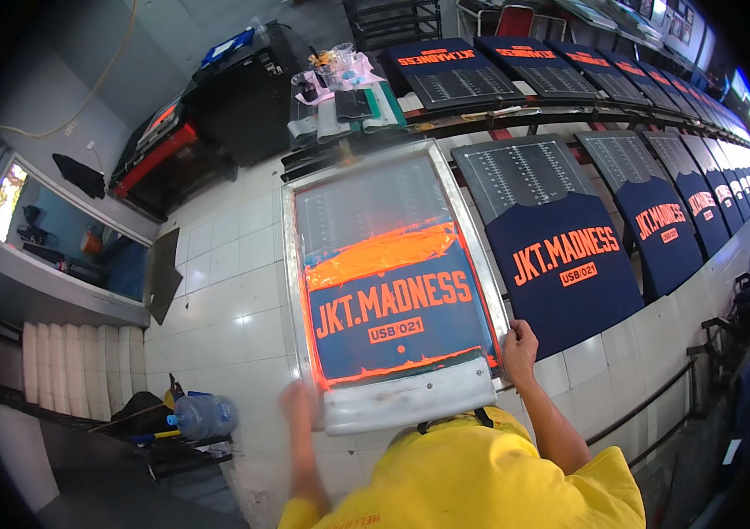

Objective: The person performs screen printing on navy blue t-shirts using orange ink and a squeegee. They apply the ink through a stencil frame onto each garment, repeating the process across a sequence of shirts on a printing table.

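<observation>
In the head view, a screen frame (390, 282) is held over a long table (648, 322), tilted a little, with its near edge close to the person. The right hand (519, 344) is clamped on the frame's right near corner, the fingers wrapped over the metal edge. The left hand (297, 401) is blurred at the left near corner; it cannot be told if it is closed on the frame. The two hands are well apart, one at each side. Orange ink (381, 254) is spread across the mesh above the lettering. Just beside the frame, on the right, a navy shirt (560, 264) with orange print is laid flat. More shirts (675, 220) are lined along the table. A water bottle (203, 414) is seen on the floor at the left.
</observation>
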{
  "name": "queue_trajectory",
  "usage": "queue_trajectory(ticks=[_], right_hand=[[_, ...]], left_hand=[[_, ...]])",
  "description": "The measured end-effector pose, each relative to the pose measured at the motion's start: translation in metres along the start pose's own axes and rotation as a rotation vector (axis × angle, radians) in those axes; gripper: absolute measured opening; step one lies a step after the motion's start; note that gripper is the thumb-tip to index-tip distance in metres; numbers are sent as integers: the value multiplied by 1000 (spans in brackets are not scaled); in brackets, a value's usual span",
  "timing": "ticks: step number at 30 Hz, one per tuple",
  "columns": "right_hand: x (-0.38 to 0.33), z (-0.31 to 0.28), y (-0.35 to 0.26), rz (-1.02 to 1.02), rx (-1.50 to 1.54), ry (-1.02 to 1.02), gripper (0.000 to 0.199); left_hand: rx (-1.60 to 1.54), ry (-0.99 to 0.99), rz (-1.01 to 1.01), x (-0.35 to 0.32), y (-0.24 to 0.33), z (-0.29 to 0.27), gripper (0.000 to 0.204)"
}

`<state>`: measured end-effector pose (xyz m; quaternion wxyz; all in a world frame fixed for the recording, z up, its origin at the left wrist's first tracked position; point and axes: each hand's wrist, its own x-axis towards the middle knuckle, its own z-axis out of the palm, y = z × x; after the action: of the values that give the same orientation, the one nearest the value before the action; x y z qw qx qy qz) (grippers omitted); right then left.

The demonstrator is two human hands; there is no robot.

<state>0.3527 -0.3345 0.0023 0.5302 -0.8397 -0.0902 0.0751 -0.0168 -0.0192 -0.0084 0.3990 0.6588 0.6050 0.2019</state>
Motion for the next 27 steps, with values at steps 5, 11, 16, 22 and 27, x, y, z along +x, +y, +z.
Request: queue_trajectory(ticks=[5, 11, 16, 22, 27], right_hand=[[0, -1, -7, 42, -61, -15, 23], [2, -4, -9, -3, -40, -31, 26], [5, -27, -6, 77, 142, -85, 27], [27, -82, 0, 20, 148, -127, 28], [74, -153, 24, 11, 173, -164, 28]], left_hand=[[-184, 62, 8, -9, 14, 1, 31], [68, 128, 237, -9, 11, -6, 32], [98, 79, 162, -36, 42, -8, 28], [-174, 103, -115, -138, 158, 19, 31], [-325, 190, -87, -168, 107, 82, 29]])
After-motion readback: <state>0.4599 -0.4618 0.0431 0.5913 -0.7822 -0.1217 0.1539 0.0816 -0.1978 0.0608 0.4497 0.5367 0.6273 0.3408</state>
